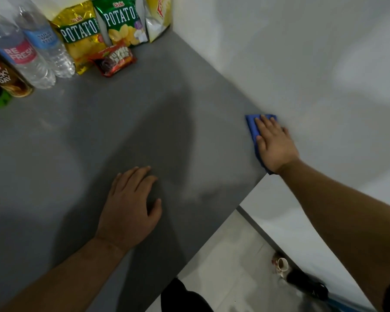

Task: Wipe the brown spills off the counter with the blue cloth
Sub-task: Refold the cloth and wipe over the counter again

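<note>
The folded blue cloth (250, 128) lies at the right edge of the flat grey worktop (77, 154), against the white wall (324, 64). Its long axis runs along that edge, away from the person. The right hand (275, 143) rests on top of it with its grip released: fingers straight and spread, palm pressing down, nothing pinched. With the wall on the right, a stroke can probably go only leftward or back along the edge. I cannot make out a plainly brown spill. A faint darker smear (206, 194) sits left of the cloth and nearer the person, close to the left hand (128, 208), which lies flat on the worktop, its grip also released. Shiny potato-crisp bags (99, 30) and clear plastic water bottles (32, 55) stand well apart at the far side.
</note>
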`<state>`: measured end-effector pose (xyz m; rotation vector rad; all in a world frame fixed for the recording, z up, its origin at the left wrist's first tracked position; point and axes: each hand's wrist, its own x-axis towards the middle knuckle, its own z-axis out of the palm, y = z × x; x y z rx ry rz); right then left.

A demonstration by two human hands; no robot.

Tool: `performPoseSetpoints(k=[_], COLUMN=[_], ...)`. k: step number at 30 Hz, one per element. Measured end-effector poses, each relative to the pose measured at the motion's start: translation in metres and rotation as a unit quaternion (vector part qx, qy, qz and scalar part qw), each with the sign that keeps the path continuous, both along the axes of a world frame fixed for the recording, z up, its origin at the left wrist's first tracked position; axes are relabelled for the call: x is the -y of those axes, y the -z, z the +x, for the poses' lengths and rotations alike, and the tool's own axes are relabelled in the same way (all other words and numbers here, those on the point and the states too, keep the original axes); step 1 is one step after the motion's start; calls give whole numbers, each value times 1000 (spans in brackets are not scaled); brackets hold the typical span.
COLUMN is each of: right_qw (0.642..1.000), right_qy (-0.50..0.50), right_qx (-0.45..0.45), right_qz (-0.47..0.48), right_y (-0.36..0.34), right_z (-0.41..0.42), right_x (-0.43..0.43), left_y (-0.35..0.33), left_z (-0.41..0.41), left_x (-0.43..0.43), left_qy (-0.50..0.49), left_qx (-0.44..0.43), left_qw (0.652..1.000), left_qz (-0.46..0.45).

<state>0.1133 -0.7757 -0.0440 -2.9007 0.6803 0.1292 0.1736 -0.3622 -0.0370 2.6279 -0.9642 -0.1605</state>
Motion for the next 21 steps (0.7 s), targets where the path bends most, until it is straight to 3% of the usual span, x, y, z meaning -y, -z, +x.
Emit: performPoseSetpoints(k=[7, 21], right_qw=[999, 995], right_qy=[49, -87], right_qx=[7, -16], right_qz=[-13, 35], right_y=[9, 6], right_z=[-7, -66], right_x=[-29, -274], left_y=[-3, -9], left_z=[-13, -47], left_x=[-24, -130], left_qy=[-15, -17], left_qx=[-18, -54], left_qw=[1000, 998], left_qz=[-3, -26])
